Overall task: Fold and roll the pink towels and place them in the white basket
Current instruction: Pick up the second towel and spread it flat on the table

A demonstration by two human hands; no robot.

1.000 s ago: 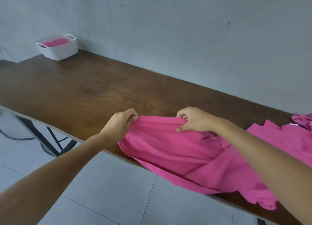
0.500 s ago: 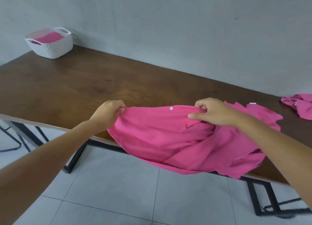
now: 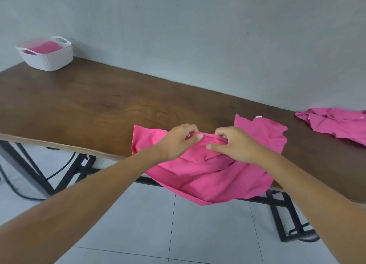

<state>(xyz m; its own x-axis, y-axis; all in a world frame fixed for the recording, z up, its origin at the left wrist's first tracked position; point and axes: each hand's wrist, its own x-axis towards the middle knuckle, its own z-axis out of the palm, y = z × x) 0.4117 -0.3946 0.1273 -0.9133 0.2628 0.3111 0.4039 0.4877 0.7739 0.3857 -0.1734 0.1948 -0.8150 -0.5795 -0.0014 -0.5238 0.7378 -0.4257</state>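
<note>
Both hands meet at the near edge of the bench [image 3: 99,109], close together on one gathered ridge of the pink towel [image 3: 208,176]. The left hand [image 3: 178,143] has its grip pinched on that ridge, thumb against fingertips. The right hand [image 3: 235,145] does the same just beside it, fingers curled over the cloth and thumb underneath. To my eye, holding the edge bunched like this lets the person find and line up the hem before a fold. Much of the towel hangs off the near edge toward the floor, so the fold itself looks not yet made. One flap lies flat on the bench beyond the right hand.

The white basket [image 3: 49,61] sits at the far left corner, well apart, with pink cloth [image 3: 47,48] already inside. A second pink towel [image 3: 336,123] lies crumpled at the right end, probably waiting its turn.

A small white tag [image 3: 258,116] shows on the flap's far edge, but it is too small to read. I can make out no other writing or brand.
</note>
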